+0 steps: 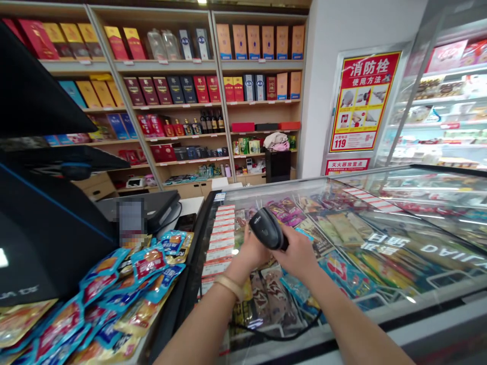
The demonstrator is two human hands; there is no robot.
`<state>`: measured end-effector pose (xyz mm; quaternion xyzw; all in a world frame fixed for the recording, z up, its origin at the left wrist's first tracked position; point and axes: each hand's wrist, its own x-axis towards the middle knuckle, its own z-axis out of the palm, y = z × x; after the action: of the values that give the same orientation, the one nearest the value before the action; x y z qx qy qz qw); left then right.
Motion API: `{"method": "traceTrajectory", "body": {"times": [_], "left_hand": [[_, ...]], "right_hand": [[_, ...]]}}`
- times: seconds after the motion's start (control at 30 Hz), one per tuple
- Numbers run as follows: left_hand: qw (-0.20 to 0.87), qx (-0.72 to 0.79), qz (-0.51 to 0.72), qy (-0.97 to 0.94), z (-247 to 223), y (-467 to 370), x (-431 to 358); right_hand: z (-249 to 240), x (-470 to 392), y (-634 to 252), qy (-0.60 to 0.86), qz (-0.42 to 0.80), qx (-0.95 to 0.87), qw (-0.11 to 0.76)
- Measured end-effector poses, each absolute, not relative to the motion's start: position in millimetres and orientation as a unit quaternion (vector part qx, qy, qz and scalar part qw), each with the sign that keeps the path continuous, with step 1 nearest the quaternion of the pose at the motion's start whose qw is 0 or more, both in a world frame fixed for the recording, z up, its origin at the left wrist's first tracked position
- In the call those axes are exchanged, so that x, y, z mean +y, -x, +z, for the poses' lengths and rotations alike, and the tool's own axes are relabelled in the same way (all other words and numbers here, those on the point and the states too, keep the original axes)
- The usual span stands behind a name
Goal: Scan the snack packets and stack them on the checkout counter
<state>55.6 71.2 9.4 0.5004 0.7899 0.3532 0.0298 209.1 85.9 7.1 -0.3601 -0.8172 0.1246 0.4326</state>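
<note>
A black handheld scanner (266, 229) is held above the glass top of a chest freezer (365, 203), its head tilted up and to the left. My right hand (299, 251) is wrapped round the scanner's handle. Just left of it, below the scanner's head, is my left hand (253, 251); its fingers are closed and partly hidden behind the scanner, so what they hold, if anything, cannot be made out. A black cable (281, 337) curves over the glass under my forearms. Packaged ice creams (270, 296) show through the glass.
At the left, a heap of blue and gold snack packets (110, 299) lies beside a black checkout machine (45, 228). Shelves of boxed bottles (163, 91) line the back. A red fire hydrant poster (365, 101) hangs on the wall, and a lit display fridge (449, 101) stands at the right.
</note>
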Motion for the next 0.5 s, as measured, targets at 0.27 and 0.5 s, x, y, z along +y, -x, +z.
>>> {"method": "traceTrajectory", "body": {"times": [0.27, 0.5], "left_hand": [[-0.132, 0.797, 0.124, -0.577, 40.7, 105.1, -29.6], [-0.118, 0.839, 0.015, -0.531, 28.4, 164.1, -78.0]], "right_hand": [[5.0, 94.4, -189.4, 0.386, 0.094, -0.851, 0.343], [22.7, 99.5, -164.8, 0.372, 0.079, -0.880, 0.286]]}}
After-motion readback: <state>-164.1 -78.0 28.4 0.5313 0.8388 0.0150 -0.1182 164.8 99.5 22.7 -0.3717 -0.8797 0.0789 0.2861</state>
